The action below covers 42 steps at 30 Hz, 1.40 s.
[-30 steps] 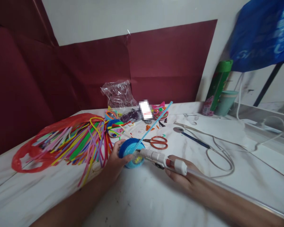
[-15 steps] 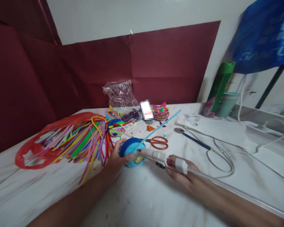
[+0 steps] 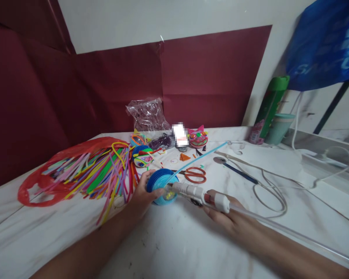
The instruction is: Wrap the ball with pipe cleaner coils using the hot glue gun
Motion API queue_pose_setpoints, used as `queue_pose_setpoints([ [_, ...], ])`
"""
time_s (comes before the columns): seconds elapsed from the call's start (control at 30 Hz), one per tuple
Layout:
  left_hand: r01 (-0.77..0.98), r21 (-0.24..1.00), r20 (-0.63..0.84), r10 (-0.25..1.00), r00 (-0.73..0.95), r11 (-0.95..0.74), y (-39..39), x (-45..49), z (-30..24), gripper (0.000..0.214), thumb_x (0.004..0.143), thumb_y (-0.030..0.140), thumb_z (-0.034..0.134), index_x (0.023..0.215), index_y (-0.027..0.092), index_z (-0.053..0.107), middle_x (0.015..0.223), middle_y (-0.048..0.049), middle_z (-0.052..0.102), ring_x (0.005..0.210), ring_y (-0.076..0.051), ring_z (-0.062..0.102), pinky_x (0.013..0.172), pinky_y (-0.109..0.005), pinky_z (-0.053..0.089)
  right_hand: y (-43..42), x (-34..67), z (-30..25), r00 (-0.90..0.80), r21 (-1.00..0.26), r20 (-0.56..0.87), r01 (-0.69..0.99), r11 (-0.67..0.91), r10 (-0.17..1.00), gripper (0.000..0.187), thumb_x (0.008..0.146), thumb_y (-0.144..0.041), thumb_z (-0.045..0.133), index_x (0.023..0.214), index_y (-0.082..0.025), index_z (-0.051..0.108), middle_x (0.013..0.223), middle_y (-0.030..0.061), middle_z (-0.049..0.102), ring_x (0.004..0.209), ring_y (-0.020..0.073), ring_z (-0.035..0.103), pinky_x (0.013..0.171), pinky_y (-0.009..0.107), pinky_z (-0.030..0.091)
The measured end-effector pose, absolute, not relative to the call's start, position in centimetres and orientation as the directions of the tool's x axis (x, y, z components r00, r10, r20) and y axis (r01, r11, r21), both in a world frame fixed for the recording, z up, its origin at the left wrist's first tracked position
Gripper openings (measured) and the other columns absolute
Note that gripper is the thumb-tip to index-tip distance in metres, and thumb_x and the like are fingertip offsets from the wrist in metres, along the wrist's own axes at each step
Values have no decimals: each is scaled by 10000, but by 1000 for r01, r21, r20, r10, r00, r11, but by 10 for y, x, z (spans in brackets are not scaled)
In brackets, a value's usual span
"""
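My left hand is closed around a round ball wrapped in dark and light blue pipe cleaner. A see-through patch with yellow bits inside shows on its near side. From the ball a loose light blue pipe cleaner sticks out to the upper right. My right hand grips a white hot glue gun, its nozzle at the ball's uncovered patch. Whether the tip touches the ball I cannot tell. A long clear glue stick trails from the gun's back end.
Orange-handled scissors lie just beyond the ball. Many coloured pipe cleaners spill from a red plastic bag on the left. Decorated balls and a clear plastic bag stand behind. A blue-handled tool and a cable lie right.
The free end of the light blue pipe cleaner has swung lower and to the right. Both hands, the ball and the glue gun stay almost in place.
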<state>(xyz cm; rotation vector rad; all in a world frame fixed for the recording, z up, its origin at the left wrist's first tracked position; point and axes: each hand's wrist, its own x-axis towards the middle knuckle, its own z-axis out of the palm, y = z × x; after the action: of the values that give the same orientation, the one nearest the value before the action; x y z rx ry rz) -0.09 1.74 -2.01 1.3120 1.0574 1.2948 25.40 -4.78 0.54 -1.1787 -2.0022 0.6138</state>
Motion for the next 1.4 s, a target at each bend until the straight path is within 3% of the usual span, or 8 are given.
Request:
queue_pose_setpoints([
  [0.3, -59, 990, 131, 991, 21, -129, 20, -2, -23, 661, 601, 319, 790, 1200, 240, 524, 1016, -42, 652, 904, -246, 628, 735, -326, 512, -45, 255, 3, -350, -698, 354, 518, 494, 867, 230, 918, -357, 446, 855, -209, 611, 778, 25, 646, 737, 194, 606, 666, 284, 503],
  [0.53, -34, 986, 163, 985, 50, -161, 19, -1, -22, 671, 579, 342, 817, 1173, 230, 525, 1082, -65, 624, 959, -257, 610, 749, -315, 508, -46, 252, 5, -341, -706, 360, 509, 493, 868, 242, 916, -374, 452, 850, -212, 618, 751, 29, 640, 710, 201, 598, 644, 300, 515],
  [0.93, -92, 987, 136, 990, 34, -133, 21, -3, -23, 715, 560, 347, 812, 1203, 225, 526, 1138, -82, 625, 985, -273, 609, 773, -341, 502, -44, 257, 5, -318, -685, 365, 545, 484, 875, 274, 920, -387, 467, 966, -215, 674, 936, 66, 720, 884, 246, 662, 814, 333, 544],
  [1.4, -184, 981, 75, 993, 89, -58, 27, -8, -26, 695, 597, 293, 780, 1233, 239, 502, 1084, -63, 647, 965, -256, 615, 799, -355, 487, -40, 260, 2, -349, -643, 396, 554, 528, 849, 252, 927, -338, 462, 970, -208, 674, 950, 61, 727, 890, 236, 670, 816, 323, 551],
])
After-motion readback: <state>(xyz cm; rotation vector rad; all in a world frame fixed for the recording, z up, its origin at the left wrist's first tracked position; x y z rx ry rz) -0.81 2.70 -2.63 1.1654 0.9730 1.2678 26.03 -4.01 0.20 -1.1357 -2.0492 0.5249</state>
